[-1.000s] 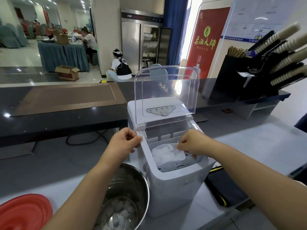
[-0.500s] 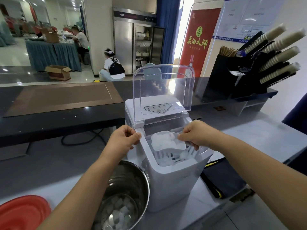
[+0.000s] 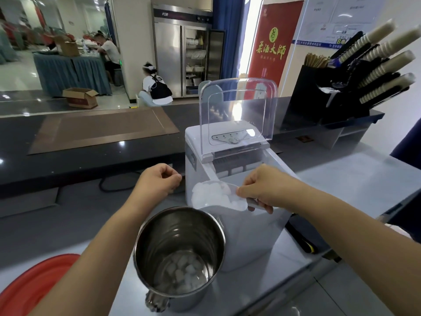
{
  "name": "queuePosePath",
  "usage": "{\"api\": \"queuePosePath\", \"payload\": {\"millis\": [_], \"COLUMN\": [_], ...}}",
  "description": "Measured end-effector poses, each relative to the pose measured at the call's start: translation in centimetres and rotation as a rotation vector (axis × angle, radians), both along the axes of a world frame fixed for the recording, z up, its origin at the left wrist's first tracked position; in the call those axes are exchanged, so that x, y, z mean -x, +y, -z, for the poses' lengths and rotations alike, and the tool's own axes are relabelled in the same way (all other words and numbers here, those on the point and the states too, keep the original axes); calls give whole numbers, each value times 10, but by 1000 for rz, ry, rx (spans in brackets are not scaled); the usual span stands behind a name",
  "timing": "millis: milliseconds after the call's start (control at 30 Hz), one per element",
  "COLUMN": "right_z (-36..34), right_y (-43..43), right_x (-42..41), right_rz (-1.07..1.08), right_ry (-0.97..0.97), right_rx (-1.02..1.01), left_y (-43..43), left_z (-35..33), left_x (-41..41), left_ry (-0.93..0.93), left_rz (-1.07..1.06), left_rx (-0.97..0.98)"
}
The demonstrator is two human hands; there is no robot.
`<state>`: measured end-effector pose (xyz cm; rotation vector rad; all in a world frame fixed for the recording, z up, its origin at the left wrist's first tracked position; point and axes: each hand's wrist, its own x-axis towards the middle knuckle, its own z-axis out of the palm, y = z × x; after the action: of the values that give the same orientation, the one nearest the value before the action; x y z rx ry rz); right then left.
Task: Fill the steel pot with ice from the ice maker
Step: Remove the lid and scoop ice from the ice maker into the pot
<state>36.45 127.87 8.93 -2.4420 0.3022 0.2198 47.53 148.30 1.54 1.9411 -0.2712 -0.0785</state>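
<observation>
From my feed the job looks partly done. The pot [image 3: 159, 236] stands at lower centre of the frame, touching the front left corner of the ice maker [image 3: 250, 236], and only a shallow layer of cubes [image 3: 182, 270] covers its bottom; most of its shiny wall is bare, so I judge it far from full.

The ice maker's clear lid [image 3: 239, 110] stands open. In the middle of the frame a small plastic basket [image 3: 231, 187] heaped with ice [image 3: 209, 196] sits raised at the machine's opening, just above and behind the pot's rim. My right hand [image 3: 259, 190] pinches the basket's right edge between thumb and fingers. My left hand [image 3: 157, 181] hangs left of the machine, fingers curled in; it is apart from the heap of ice, and I cannot tell whether it grips a thin handle or nothing at all.

What is left, as I read it: carry this load over the pot, tip it in, and repeat until the pot fills. A red disc [image 3: 29, 286] lies at lower left on the grey counter [image 3: 341, 179].
</observation>
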Motion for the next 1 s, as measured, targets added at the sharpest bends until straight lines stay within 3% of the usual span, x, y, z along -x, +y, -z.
{"api": "queuePosePath", "payload": {"millis": [133,333,500,600,733,1000], "right_z": [20,35,58,74,92,104], "right_y": [31,72,87,91,107,125], "right_x": [5,10,3,-5,-17,-31], "right_rz": [-11,-104,-114,-99,-163,-306], "right_ry": [55,-76,9,77,136,54], "right_rx": [54,378,419,435,512,634], "left_y": [24,52,59,52,44,49], "left_z": [5,13,21,34,58,53], "left_x": [3,7,11,19,35,16], "left_ry": [16,39,23,82,401,346], "left_rz": [13,54,21,-46,-38,-24], "left_rx": [-48,-83,-66,-35,154,243]}}
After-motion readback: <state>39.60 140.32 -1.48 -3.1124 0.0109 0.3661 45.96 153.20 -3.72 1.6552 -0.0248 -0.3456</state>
